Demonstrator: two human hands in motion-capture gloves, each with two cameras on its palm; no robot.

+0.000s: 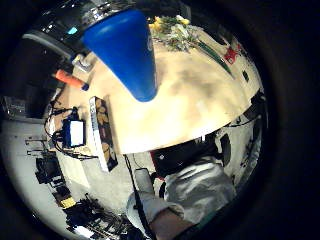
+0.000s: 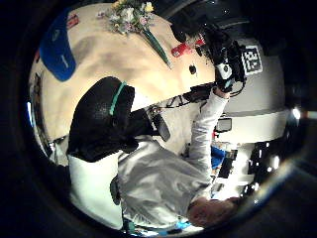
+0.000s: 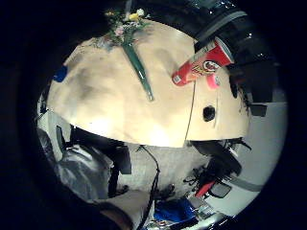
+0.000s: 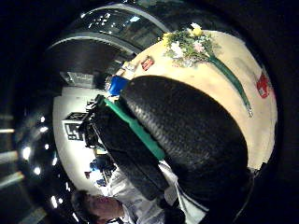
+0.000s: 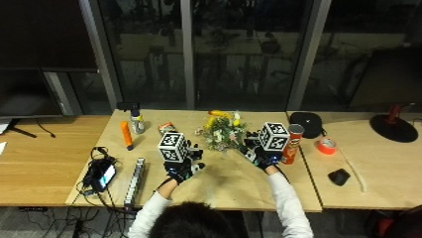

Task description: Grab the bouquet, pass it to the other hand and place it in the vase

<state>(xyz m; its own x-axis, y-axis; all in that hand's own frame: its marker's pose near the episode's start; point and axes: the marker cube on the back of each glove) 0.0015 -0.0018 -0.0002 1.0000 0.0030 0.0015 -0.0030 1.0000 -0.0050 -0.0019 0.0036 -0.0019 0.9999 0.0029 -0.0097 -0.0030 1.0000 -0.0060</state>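
Toward the surface's far edge the bouquet lies unpicked; both hands, left and right, hover with relaxed fingers holding nothing, so reaching and closing on its stems comes next.

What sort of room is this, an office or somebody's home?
Probably an office or lab at night: long wooden tables pushed together, a dark glass wall behind, and a monitor at the left, with cabled electronics on the table.

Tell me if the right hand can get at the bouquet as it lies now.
Probably yes. The bouquet lies flat on the table, and the right hand is raised just beside it. The red can stands at the hand's other side, out of the way.
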